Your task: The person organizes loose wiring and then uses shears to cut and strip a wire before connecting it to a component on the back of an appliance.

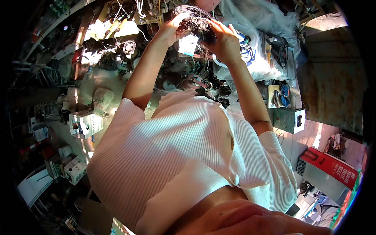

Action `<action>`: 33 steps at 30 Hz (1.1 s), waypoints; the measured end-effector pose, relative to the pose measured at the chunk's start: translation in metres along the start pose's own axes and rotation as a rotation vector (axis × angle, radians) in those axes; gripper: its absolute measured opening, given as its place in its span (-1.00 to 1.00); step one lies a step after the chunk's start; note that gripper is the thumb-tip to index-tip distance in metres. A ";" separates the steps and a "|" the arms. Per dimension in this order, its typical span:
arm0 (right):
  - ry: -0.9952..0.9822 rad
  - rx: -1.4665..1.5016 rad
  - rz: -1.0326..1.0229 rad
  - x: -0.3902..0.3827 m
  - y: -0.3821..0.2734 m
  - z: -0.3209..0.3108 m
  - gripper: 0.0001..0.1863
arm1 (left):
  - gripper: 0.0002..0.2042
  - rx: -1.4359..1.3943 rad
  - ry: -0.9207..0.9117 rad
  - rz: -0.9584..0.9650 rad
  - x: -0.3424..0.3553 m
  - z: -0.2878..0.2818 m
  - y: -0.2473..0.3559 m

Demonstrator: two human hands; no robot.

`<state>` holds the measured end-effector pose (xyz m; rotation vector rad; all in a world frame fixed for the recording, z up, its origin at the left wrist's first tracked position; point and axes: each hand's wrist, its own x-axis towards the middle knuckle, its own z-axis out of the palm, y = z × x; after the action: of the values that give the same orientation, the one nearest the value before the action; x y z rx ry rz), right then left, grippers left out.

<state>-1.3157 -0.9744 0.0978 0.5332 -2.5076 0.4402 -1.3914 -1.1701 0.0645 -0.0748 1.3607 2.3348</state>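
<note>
Up at the top of the head view, both arms reach out over a crowded bench. A tangled bundle of thin wire (194,15) is held up between my two hands, its loops rising above the fingers. My left hand (171,31) is closed on the bundle's left side, with the thumb and fingers at its edge. On the other side my right hand (226,42) grips it, fingers curled around the lower right part. Something dark sits under the bundle near my right hand; its kind is unclear. A pale card or box panel (188,45) shows just below the wire.
Clear plastic sheeting (270,23) covers things at the right of the bench. Hand tools lie in an open box (279,96). A rusty metal panel (333,78) stands far right. Cartons (86,123) stand at left. A red-and-grey appliance (327,172) is at lower right.
</note>
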 end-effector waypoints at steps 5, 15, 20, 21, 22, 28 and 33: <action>0.010 0.579 0.240 -0.003 0.027 0.010 -0.55 | -0.58 0.044 -0.144 0.059 -0.001 -0.001 0.024; 0.081 1.623 0.958 -0.053 0.044 0.033 -0.71 | -0.64 0.140 0.024 0.236 -0.031 -0.014 0.030; 0.065 1.716 1.007 -0.059 0.033 0.017 -0.68 | -0.72 0.194 0.214 0.190 -0.038 -0.036 0.014; 0.059 1.718 1.013 -0.063 0.036 0.020 -0.65 | -0.72 0.210 0.215 0.207 -0.041 -0.033 0.013; 0.058 1.713 1.002 -0.066 0.037 0.022 -0.65 | -0.71 0.252 0.194 0.230 -0.041 -0.030 0.012; 0.005 1.590 1.004 -0.069 0.027 0.020 -0.70 | -0.74 0.569 0.043 0.515 -0.043 0.008 0.008; -0.008 1.506 0.960 -0.060 0.001 0.008 -0.76 | -0.71 0.878 0.006 0.727 -0.030 0.033 -0.007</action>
<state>-1.2732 -0.9596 0.0575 -0.2868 -1.7949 2.6451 -1.3563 -1.1493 0.0835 0.7848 2.5944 1.9459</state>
